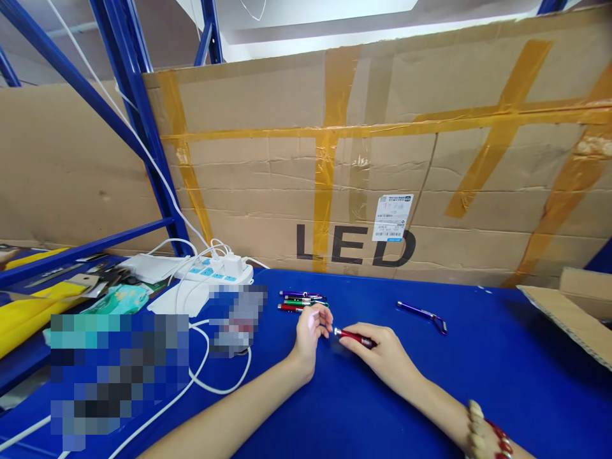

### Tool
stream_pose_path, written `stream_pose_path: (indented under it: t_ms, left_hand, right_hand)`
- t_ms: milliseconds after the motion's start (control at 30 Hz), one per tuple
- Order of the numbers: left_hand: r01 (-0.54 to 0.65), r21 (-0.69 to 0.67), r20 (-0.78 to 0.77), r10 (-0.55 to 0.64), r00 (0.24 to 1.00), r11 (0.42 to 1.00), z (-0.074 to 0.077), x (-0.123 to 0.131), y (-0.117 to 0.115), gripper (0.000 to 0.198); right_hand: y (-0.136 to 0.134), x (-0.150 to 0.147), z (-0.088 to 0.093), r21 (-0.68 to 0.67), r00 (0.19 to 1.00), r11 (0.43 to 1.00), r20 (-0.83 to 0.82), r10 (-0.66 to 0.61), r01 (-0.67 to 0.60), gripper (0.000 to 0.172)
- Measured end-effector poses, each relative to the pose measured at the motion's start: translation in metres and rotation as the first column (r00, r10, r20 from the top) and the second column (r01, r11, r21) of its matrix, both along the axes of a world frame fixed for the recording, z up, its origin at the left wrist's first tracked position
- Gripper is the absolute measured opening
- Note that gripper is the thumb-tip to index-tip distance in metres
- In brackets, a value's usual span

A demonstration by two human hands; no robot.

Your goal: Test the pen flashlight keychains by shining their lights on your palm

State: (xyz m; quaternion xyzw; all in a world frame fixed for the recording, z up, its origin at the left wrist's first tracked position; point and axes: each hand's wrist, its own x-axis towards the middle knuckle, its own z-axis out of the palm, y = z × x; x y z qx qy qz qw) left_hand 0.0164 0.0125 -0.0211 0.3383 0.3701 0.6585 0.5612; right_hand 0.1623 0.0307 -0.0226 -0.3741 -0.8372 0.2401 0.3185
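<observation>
My right hand (pixel 380 350) grips a small red penlight (pixel 354 336) with a silver tip that points left. Facing that tip, my left hand (pixel 310 335) is raised with its fingers loosely curved and holds nothing. A pale bright patch shows on its palm and thumb. Just behind the left hand lie several similar penlights: a purple one (pixel 297 294), a green one (pixel 295 301) and a red one (pixel 289 308), partly hidden by the fingers. Farther right, a purple penlight (pixel 415 310) with a clip at its end rests alone on the blue table (pixel 382 414).
A white power strip (pixel 224 273) with plugs and cables stands at the back left. Blurred items lie before it, with yellow packages (pixel 43 306) at the far left. A large cardboard sheet (pixel 268 191) marked LED forms the back. An open cardboard box (pixel 568 319) sits right.
</observation>
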Motion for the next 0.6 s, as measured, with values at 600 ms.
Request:
stream_pose_path:
  t_ms: [600]
  left_hand:
    - [0.023,-0.001,0.009,-0.023,1.0,1.0,0.0008,0.0004,-0.001,0.02]
  right_hand:
    - [-0.0037,-0.0005,0.003,0.036,0.998,0.999,0.062,0.031,-0.033,0.032]
